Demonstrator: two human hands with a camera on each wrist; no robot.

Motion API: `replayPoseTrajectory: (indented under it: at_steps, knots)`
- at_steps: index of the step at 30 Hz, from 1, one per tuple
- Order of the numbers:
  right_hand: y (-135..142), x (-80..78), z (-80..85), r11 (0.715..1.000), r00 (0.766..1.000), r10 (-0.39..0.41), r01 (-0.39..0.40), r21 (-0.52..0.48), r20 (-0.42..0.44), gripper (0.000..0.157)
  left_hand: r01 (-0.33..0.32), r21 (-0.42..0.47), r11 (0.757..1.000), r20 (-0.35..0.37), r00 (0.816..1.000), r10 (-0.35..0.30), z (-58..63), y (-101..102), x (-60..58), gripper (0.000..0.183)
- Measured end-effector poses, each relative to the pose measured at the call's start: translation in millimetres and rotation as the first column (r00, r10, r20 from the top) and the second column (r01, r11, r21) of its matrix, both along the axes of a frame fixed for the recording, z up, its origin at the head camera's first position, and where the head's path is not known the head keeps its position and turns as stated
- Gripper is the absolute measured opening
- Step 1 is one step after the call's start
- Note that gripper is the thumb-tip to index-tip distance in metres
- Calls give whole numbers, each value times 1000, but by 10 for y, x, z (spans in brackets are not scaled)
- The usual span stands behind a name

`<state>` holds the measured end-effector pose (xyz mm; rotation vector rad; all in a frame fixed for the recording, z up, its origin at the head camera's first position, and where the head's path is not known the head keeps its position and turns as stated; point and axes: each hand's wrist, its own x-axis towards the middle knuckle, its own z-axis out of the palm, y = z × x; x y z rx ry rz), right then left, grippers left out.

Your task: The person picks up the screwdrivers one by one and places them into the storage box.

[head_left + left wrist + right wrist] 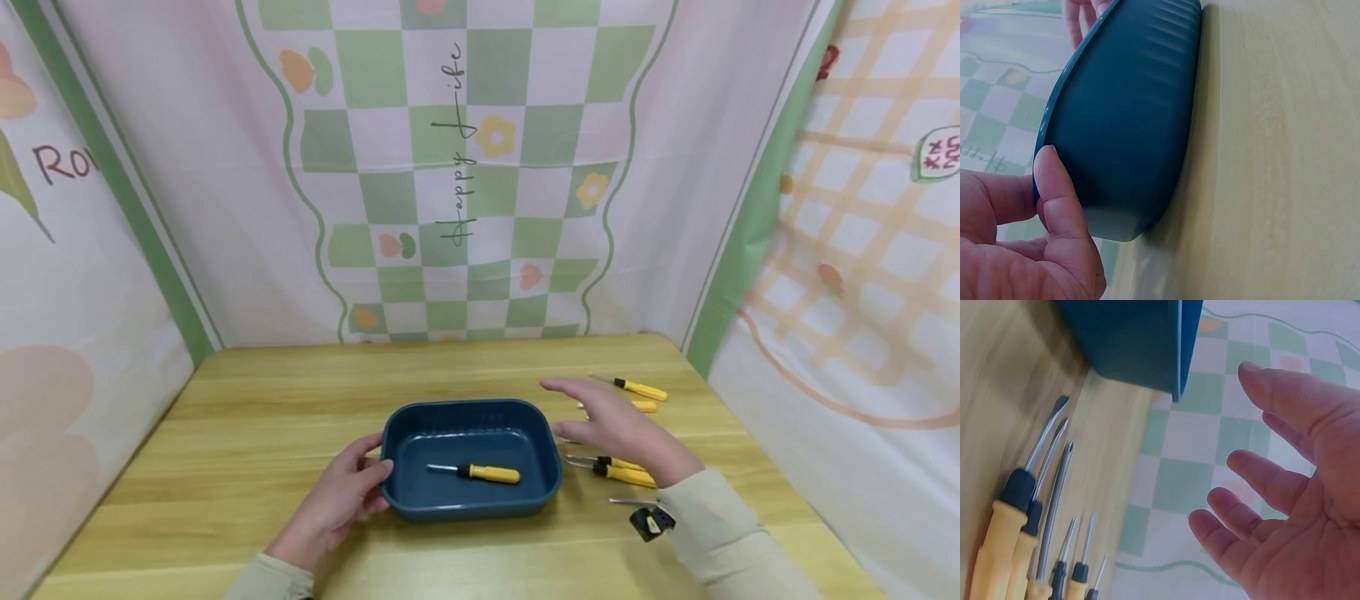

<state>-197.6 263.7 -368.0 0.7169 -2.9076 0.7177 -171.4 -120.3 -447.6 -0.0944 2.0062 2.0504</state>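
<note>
A dark blue rectangular tray rests on the wooden table. Inside it lies one screwdriver with a yellow handle, its shaft toward the left. My left hand pinches the tray's left rim between thumb and fingers, as the left wrist view shows up close at the rim. Beyond the tray's right end, my right hand hovers with fingers spread and nothing in them. Below it in the right wrist view lie several yellow-handled screwdrivers, partly hidden by the hand in the head view.
At the table's right lie more screwdrivers, the farthest one near the back. A small black object sits by the right sleeve, beside a metal shaft. Patterned cloth hangs behind the wooden table and at both sides.
</note>
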Motion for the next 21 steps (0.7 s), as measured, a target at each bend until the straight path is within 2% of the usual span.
replayPoseTrajectory:
  at_steps: [11, 21]
  knots:
    - [217, 96, -3, 1000, 1000, -9, 9, 13, -24, 64, 1, -4, 1000, 6, 1000, -1, -3, -12, 4, 54]
    - [437, 214, -14, 1000, 1000, -12, 12, 18, -2, 65, 3, 1, 1000, 1, 1000, -3, -3, 1, 0, 54]
